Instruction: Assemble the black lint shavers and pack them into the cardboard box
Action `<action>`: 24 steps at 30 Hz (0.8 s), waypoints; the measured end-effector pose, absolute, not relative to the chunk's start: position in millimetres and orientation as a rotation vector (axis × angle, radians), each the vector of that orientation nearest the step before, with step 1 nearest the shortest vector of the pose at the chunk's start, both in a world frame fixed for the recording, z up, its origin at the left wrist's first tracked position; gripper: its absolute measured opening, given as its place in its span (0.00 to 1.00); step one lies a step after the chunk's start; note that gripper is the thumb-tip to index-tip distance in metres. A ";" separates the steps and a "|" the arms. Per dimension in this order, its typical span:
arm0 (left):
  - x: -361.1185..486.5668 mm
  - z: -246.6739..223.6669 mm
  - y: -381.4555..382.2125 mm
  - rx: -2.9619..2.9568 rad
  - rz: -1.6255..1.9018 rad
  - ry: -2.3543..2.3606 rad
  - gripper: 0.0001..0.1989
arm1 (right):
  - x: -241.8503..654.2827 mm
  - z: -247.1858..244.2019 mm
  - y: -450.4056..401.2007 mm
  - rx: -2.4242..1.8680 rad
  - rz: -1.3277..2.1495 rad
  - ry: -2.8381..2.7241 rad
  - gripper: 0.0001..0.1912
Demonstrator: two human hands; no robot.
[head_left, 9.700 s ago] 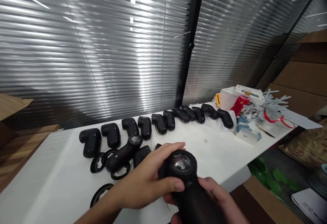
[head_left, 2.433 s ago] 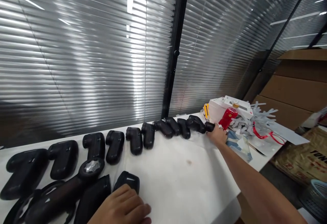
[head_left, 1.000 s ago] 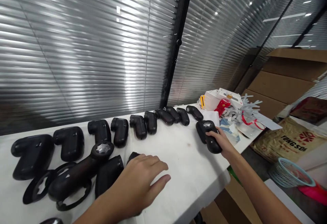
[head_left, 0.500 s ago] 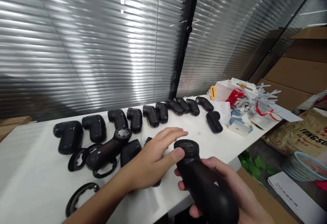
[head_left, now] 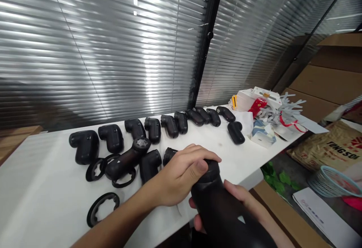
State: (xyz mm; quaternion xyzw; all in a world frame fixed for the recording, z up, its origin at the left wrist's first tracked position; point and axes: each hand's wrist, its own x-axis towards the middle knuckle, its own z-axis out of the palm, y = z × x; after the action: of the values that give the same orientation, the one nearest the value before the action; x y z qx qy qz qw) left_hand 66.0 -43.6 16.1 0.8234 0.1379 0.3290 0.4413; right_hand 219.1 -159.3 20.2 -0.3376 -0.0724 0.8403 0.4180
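Observation:
A large black device (head_left: 226, 206) with a rounded body and a round head fills the lower right of the view. My right hand (head_left: 249, 202) is wrapped round its body from the right. Over the top of its head lies my left hand (head_left: 181, 176), fingers pressed together and covering the round end. Left of my hands, a similar black device (head_left: 124, 165) with a speckled round end rests across black rings on the white table (head_left: 56, 202). One more black ring (head_left: 92, 212) lies nearer, partly behind my left forearm.
Several black angled devices (head_left: 111, 137) stand in a row along the blinds. At the table's right end are a tissue box (head_left: 263, 137), a red item (head_left: 258, 106) and white boxes. A blue basket (head_left: 333, 182) and cardboard are on the floor.
My left hand has closed over the device's round head, which was uncovered before. The view has shifted slightly, and the held device sits a little lower.

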 end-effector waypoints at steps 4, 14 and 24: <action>68.6 14.3 -46.6 2.024 0.838 0.340 0.33 | 222.5 14.4 -158.3 -0.890 2.106 -0.218 0.34; 73.0 10.5 -50.2 1.957 0.866 0.240 0.42 | 228.4 -26.8 -164.4 -0.651 1.928 -0.429 0.28; 68.3 21.3 -56.3 2.242 0.915 -0.020 0.42 | 249.8 -64.7 -181.8 -1.159 1.003 -0.961 0.45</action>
State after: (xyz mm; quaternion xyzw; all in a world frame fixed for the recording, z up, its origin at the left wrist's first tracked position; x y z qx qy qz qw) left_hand 68.3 -56.3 21.3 0.8665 -0.0079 0.3537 0.3521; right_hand 249.8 -181.8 -64.7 -0.5038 -0.4174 0.4360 0.6180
